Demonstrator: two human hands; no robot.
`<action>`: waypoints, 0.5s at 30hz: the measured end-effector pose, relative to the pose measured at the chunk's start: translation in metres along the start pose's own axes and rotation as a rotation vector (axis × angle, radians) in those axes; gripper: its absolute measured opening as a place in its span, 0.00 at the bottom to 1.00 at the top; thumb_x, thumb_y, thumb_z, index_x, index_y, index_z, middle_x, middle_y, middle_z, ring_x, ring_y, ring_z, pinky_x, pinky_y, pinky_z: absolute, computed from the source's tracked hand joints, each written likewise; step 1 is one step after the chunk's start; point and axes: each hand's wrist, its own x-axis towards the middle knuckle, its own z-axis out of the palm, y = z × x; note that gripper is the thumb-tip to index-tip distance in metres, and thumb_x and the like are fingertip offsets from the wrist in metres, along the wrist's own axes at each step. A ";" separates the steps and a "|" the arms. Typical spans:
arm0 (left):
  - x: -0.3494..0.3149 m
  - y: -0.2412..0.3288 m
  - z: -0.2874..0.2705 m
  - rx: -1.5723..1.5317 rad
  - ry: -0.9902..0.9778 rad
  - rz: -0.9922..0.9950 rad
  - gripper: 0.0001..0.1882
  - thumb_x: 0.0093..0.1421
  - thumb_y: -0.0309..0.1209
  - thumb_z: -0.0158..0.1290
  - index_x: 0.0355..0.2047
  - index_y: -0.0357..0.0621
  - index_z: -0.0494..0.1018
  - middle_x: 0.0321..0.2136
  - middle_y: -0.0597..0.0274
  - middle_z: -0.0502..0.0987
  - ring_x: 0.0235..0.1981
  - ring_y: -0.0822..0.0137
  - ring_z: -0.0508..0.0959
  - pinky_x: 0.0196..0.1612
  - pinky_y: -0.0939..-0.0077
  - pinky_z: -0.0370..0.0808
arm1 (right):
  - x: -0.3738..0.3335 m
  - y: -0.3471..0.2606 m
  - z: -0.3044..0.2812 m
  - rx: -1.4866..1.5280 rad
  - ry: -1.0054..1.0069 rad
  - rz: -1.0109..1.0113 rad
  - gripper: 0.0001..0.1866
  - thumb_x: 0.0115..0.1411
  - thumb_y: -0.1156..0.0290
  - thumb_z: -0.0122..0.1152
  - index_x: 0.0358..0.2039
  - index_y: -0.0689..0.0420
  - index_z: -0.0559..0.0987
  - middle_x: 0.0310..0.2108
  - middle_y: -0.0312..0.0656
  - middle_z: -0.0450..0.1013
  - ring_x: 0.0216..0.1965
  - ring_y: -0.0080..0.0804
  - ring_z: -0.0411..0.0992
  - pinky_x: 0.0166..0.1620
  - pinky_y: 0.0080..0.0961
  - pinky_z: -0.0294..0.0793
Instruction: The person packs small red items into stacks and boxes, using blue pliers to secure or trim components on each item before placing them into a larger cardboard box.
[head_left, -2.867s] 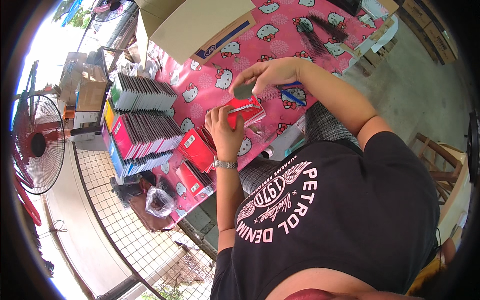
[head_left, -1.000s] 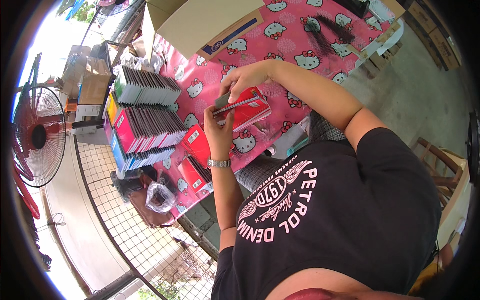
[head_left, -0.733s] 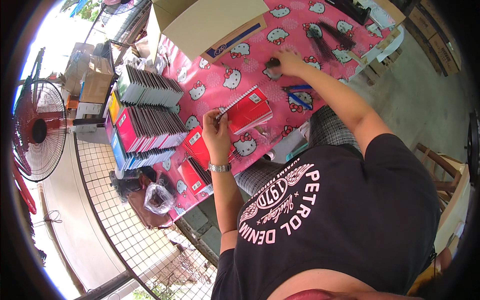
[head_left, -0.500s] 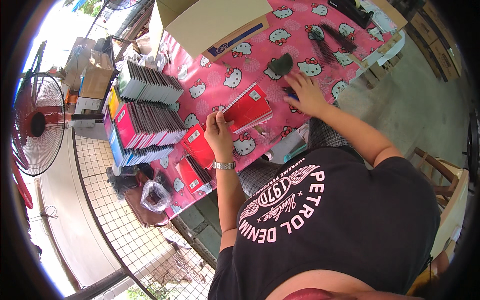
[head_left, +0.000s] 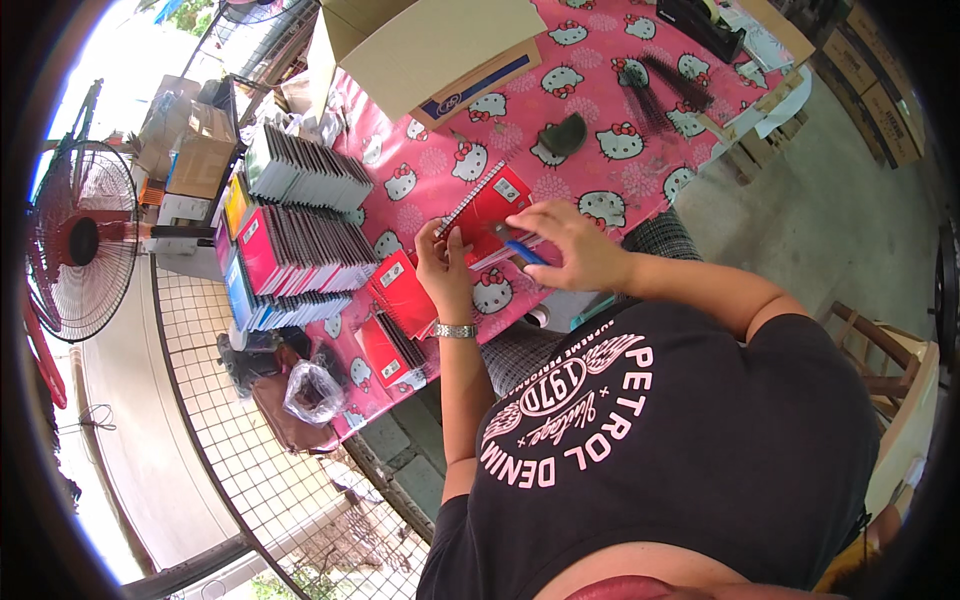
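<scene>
A red spiral notebook (head_left: 488,212) with a white coil along its far-left edge lies at a slant on the pink tablecloth in front of me. My left hand (head_left: 445,265) is closed on the notebook's near-left corner, at the end of the coil. My right hand (head_left: 580,250) grips blue-handled pliers (head_left: 525,252), their dark jaws over the red cover and pointing toward the coil. More red notebooks (head_left: 402,293) lie just left of my left wrist. Beyond my hands rests a dark, half-round piece (head_left: 565,134).
Stacks of spiral notebooks (head_left: 300,245) in several colours stand on the left. A cardboard box (head_left: 440,65) sits at the far side. Black wire coils (head_left: 665,90) and a tape dispenser (head_left: 700,28) lie far right. A fan (head_left: 85,240) stands beyond the table's left side.
My right hand has moved left and nearer, from beside the dark half-round piece to over the red notebook, bringing the pliers along. My left hand stays at the notebook's corner.
</scene>
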 end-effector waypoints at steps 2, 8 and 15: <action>0.001 -0.003 -0.003 -0.052 -0.036 -0.055 0.08 0.68 0.28 0.52 0.42 0.35 0.71 0.29 0.66 0.74 0.31 0.77 0.78 0.29 0.80 0.80 | 0.008 -0.008 0.013 0.022 -0.021 -0.017 0.32 0.50 0.65 0.69 0.56 0.57 0.73 0.51 0.48 0.69 0.54 0.47 0.67 0.59 0.41 0.65; -0.001 -0.014 -0.011 0.002 -0.058 -0.029 0.07 0.65 0.20 0.51 0.44 0.35 0.72 0.33 0.62 0.80 0.32 0.76 0.78 0.36 0.80 0.77 | 0.028 -0.017 0.025 -0.103 -0.071 -0.107 0.31 0.49 0.65 0.69 0.54 0.61 0.74 0.50 0.46 0.71 0.54 0.46 0.67 0.59 0.41 0.66; -0.006 -0.015 -0.008 -0.069 -0.016 0.001 0.09 0.63 0.15 0.50 0.43 0.32 0.73 0.32 0.62 0.80 0.33 0.77 0.78 0.37 0.81 0.77 | 0.024 -0.002 0.038 0.216 -0.197 0.072 0.27 0.58 0.69 0.63 0.57 0.62 0.73 0.47 0.45 0.73 0.44 0.39 0.74 0.49 0.34 0.74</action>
